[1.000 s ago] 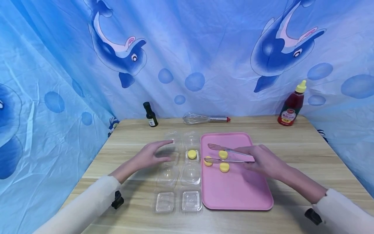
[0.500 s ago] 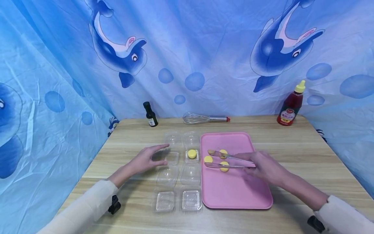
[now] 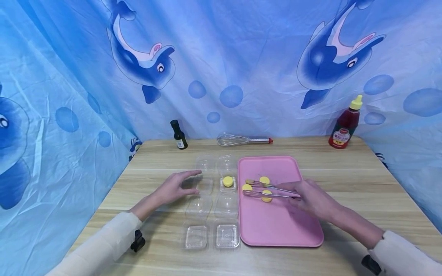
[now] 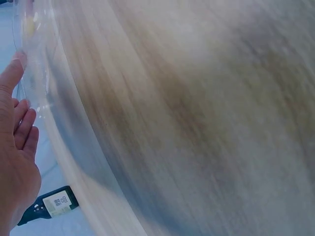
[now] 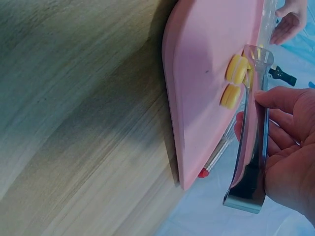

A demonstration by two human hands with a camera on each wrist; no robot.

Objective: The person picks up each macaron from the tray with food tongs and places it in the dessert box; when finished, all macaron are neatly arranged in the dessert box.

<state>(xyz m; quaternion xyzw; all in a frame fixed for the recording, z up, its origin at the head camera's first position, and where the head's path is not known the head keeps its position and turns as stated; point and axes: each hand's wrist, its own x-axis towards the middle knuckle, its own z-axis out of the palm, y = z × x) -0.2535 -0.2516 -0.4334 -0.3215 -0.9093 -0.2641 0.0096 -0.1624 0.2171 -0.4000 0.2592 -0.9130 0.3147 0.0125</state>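
My right hand holds metal tongs over a pink tray. The arms of the tongs are spread. Three yellow macarons lie on the tray by the tong tips: a back one, a left one and a front one, which one arm partly covers. Another yellow macaron sits in the back right clear plastic box. My left hand, thumb and fingers apart, is beside the back left clear box; whether it touches the plastic I cannot tell.
Two more clear boxes, a left one and a right one, stand open in front. Behind lie a whisk and a small dark bottle. A red sauce bottle stands back right, before a blue dolphin curtain.
The tongs in my right hand have moved slightly down and toward me over the macarons. My left hand has drawn back a little to the left. The macarons stay where they were.
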